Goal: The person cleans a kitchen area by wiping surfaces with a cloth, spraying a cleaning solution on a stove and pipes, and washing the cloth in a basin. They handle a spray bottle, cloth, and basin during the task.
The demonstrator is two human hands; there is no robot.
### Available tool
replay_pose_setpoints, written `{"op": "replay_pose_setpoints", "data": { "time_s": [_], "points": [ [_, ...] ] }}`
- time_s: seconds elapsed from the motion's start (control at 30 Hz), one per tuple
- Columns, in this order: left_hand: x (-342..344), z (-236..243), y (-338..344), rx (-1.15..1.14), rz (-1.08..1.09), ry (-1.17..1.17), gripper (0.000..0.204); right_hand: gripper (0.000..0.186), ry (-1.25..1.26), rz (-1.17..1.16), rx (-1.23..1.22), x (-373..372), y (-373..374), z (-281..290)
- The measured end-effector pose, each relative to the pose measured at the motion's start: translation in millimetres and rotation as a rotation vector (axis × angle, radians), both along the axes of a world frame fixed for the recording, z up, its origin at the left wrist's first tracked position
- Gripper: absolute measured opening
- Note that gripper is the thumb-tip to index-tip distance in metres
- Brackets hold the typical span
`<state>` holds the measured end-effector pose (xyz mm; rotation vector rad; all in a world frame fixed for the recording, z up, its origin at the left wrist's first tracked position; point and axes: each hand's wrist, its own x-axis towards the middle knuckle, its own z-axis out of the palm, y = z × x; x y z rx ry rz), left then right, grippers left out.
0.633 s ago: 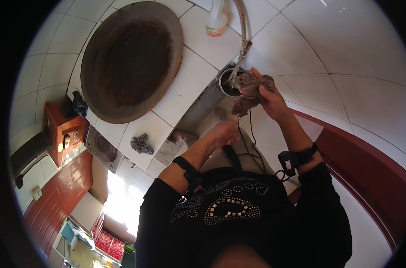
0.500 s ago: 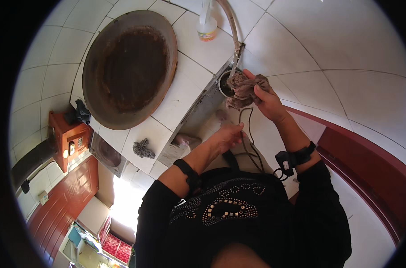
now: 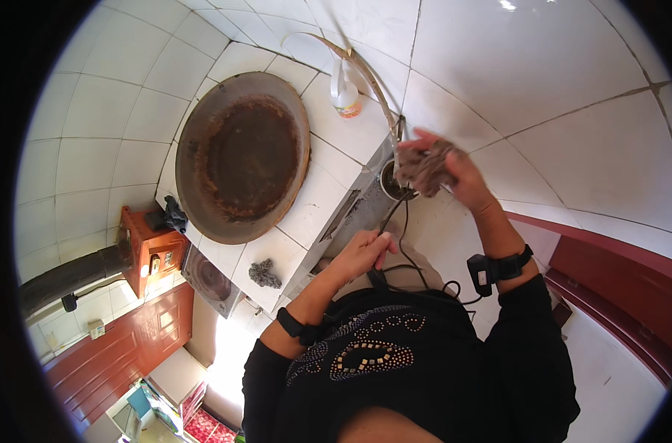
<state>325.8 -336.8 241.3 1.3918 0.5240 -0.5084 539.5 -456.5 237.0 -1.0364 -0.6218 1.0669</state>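
A crumpled brown-grey rag [image 3: 424,168] is gripped in my right hand [image 3: 465,181], and motion smears both a little. The rag hangs over the edge of a small round metal-rimmed container [image 3: 388,181] and covers part of it. A curved wooden stick [image 3: 380,92] runs from the container up along the tiled wall. Lower down, in front of my body, my left hand [image 3: 365,252] has its fingers curled in. Dark cables [image 3: 404,240] pass close by that hand; whether it holds one is hidden.
A large rusty wok [image 3: 243,159] sits in the white tiled stove top [image 3: 317,207]. Behind it stands a spray bottle [image 3: 344,96]; a steel-wool scourer [image 3: 264,274] lies near the front corner. At the left are an orange-red box [image 3: 145,247] and a dark cloth [image 3: 175,214].
My view has shifted, so the wok and stove appear farther right and lower. The rag in my right hand has moved with it and spread somewhat. My left hand stays low, fingers curled.
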Motion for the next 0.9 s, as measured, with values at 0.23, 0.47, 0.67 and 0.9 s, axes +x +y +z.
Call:
{"op": "replay_pose_setpoints", "data": {
  "time_s": [0.23,0.47,0.67,0.9],
  "points": [
    [-6.6,21.5,-1.6,-0.204,0.126,-0.005,0.038,0.043,-0.466,0.604,-0.098,-42.6,4.9,-7.1],
    [-9.0,14.7,-4.2,-0.257,0.119,0.002,0.037,0.034,-0.823,0.684,-0.158,-35.6,-0.9,-10.3],
    [-20.3,18.5,7.6,-0.302,0.166,-0.144,0.04,0.026,-0.502,0.641,-0.206,-7.4,-23.0,-37.5],
    [-25.7,14.6,25.4,-0.506,0.114,-0.19,0.037,0.021,-0.335,0.618,-0.494,28.8,-16.4,-35.6]
  ]
}}
